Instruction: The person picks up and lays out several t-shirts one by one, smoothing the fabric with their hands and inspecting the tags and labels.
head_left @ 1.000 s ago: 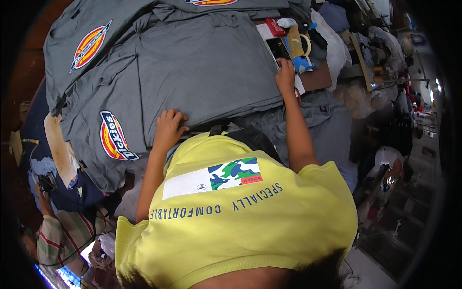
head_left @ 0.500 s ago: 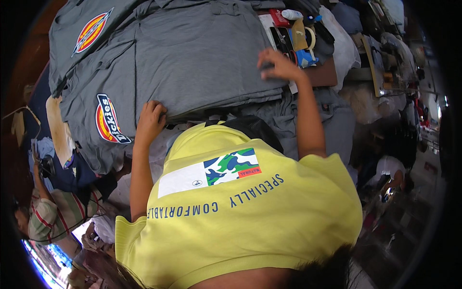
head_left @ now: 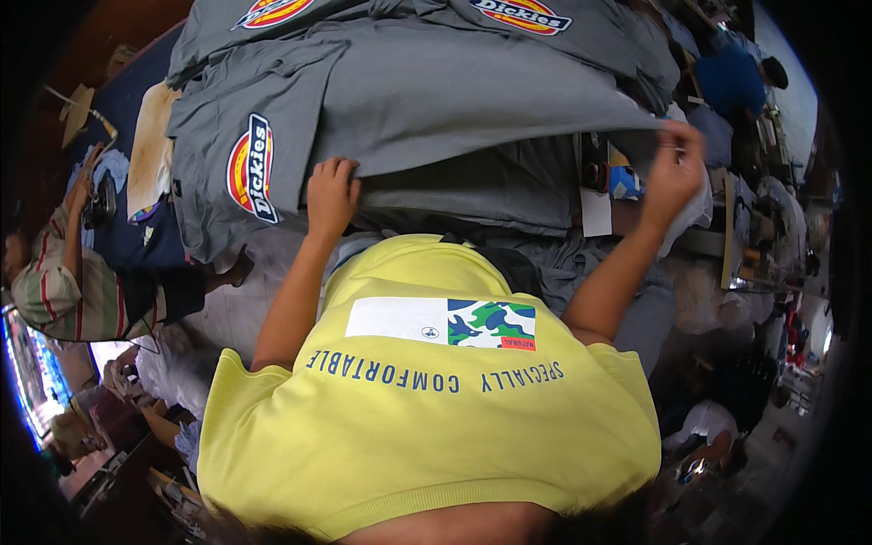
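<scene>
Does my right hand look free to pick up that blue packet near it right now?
Probably not without letting go: your right hand is pinching the raised edge of the grey cloth. The blue packet does seem close by and at least partly uncovered.

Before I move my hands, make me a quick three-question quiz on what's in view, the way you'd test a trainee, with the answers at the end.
1. Which hand holds up an edge of the gray cloth?
2. True or false: the left hand touches the gray cloth.
3. Which lies directly left of the left hand: A, the red-and-yellow emblem; B, the blue packet; C, the white card?

Key: 1, the right hand. 2, true. 3, A.
</scene>
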A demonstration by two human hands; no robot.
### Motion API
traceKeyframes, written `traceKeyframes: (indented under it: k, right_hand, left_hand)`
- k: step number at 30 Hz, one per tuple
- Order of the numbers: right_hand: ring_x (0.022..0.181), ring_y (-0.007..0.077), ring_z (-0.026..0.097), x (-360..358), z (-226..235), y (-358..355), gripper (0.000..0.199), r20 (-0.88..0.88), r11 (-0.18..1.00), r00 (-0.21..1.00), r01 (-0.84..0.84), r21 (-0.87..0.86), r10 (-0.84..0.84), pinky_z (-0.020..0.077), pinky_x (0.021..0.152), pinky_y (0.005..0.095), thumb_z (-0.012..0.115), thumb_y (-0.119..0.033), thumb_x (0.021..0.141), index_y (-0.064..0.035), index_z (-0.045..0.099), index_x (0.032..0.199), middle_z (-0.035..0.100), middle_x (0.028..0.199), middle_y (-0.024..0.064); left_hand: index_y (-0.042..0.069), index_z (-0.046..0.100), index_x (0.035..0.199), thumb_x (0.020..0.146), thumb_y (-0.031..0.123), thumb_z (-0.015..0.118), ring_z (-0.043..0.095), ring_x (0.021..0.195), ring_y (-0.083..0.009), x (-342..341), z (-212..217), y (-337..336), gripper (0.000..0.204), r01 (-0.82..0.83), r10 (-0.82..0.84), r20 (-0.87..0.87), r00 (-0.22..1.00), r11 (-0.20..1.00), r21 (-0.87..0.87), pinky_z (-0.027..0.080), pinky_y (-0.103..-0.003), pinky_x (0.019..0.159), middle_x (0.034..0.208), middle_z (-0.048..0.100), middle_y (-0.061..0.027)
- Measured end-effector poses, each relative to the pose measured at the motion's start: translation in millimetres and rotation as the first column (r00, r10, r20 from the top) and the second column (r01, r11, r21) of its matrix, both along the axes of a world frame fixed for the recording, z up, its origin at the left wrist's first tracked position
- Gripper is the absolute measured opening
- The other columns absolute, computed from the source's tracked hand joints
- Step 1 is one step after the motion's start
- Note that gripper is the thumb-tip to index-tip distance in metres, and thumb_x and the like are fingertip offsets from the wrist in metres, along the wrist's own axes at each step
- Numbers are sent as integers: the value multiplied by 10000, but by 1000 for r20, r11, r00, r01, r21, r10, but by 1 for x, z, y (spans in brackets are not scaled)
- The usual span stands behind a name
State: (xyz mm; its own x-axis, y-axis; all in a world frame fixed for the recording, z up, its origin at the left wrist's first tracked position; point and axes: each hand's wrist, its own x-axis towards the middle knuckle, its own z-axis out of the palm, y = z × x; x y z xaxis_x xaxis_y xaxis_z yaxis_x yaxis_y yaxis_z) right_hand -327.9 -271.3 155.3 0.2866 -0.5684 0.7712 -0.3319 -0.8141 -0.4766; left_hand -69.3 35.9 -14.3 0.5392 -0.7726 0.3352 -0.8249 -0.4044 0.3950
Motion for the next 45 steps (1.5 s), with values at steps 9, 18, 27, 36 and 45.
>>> traceKeyframes:
  k: [9,18,27,36,45]
  right_hand:
    - [801,202,613,5,90,4,113,533,981,823,-160,-111,195,512,743,293,524,70,797,-13,528,873,619,875,162]
    - [708,81,515,110,81,62,138,652,869,646,-492,-44,398,416,679,189,577,26,801,-25,502,906,558,794,33]
    - [792,133,589,78,110,96,157,645,809,577,-577,-112,501,478,730,250,543,-26,830,-50,504,980,607,881,85]
    - [852,195,561,-63,120,36,180,194,946,929,-291,-144,315,455,797,314,543,85,785,-18,511,929,584,911,170]
    - [837,133,561,13,97,-8,120,-73,952,962,-246,182,263,431,783,253,629,7,736,-7,588,848,597,859,47]
  left_hand:
    - [50,489,1092,759,176,653,511,985,-216,-34,58,-22,391,120,-280,-491,825,936,-332,414,-303,813,1037,530,-122]
    - [74,315,1293,632,508,687,275,1198,-382,-85,-18,-107,874,730,-728,-59,683,683,22,232,-538,956,1272,335,-211]
    - [123,360,1235,518,186,773,145,1226,-468,-81,-3,-122,830,361,-468,-140,872,810,-462,210,-572,982,1265,268,-195]
    - [79,613,967,614,-90,595,609,807,-202,74,114,4,391,85,-88,22,996,819,-567,479,-290,677,904,646,-58]
    - [-4,590,1026,813,6,495,586,913,-150,159,251,9,233,201,-171,160,972,961,-192,430,-256,816,964,631,-92]
